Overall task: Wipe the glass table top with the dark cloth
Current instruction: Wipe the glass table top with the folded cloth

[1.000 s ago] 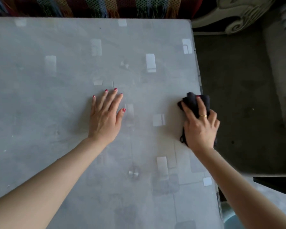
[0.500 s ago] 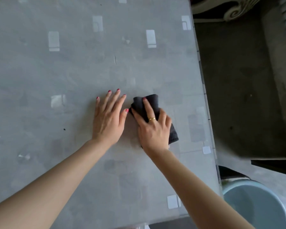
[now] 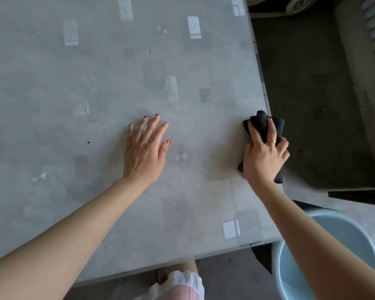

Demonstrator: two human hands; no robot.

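The dark cloth point(image 3: 263, 126) lies bunched at the right edge of the glass table top point(image 3: 95, 83), its far end humped up and its right side hanging just past the edge over the floor. The right hand point(image 3: 264, 158) grasps it from above: the forefinger and the ringed finger lie stretched along the top of the cloth, the remaining fingers curl down over its right side, and a dark corner of fabric shows below the heel of the hand near the wrist. The left hand point(image 3: 146, 148) rests flat on the glass well apart from the cloth, toward the middle of the table, holding nothing, its fingers straight and slightly spread, nails painted red. The glass itself is grey and hazy, with pale rectangular patches scattered across it and a small dark speck to the left of the left hand. Both bare forearms reach in from the near edge of the table. Below the table's near right corner stands a pale blue bucket point(image 3: 344, 230), partly hidden by the right forearm. At the near edge, between the arms, a bit of white ruffled and pink clothing point(image 3: 182, 286) shows. To the right of the table lies a dark floor point(image 3: 312, 94).
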